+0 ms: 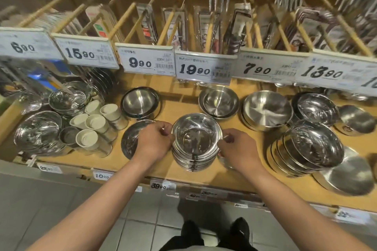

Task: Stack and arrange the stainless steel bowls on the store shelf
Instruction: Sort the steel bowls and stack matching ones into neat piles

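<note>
Item: bowl stack, front-centre of shelf | Grip: your left hand and right hand clasp its rims | Handling: keep rims level, press evenly, square the nest.

Price cards clipped along the rail above my bowls read, left to right, 6.90, 15.90, 9.90, 19.90, 7.90 and 13.90, each with small print and barcodes I can't make out. Down on the shelf's front edge I can read a 10-something tag and a 39.90 tag. The other edge tags are too blurry, so no brands to report.
</note>
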`<control>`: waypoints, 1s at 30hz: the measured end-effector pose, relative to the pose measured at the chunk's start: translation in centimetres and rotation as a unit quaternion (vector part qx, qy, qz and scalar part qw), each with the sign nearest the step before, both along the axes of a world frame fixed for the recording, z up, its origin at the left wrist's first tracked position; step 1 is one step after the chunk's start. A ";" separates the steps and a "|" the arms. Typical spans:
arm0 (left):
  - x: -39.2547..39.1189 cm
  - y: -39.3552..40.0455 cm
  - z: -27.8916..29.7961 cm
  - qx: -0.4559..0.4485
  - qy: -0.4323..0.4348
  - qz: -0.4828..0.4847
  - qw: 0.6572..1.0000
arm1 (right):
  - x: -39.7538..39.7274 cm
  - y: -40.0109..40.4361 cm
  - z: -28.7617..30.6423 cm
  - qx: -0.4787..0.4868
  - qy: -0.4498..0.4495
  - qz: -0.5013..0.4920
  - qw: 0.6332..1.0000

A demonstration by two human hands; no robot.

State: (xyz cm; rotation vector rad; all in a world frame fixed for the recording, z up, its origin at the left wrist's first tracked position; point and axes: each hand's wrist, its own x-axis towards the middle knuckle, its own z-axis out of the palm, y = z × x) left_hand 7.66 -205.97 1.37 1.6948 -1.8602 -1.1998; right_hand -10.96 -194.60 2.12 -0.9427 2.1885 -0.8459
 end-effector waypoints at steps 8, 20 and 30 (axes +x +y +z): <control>-0.3 -0.3 0.4 -0.002 0.009 0.019 1.000 | -0.1 -0.2 0.2 0.009 -0.003 -0.003 1.000; 0.2 -0.1 0.8 0.030 0.028 0.028 0.999 | -1.8 -0.4 -0.8 -0.016 -0.054 -0.021 0.998; 2.7 -0.8 1.7 0.013 0.100 0.052 0.994 | -7.9 -11.1 -2.5 -0.004 0.042 -0.051 0.998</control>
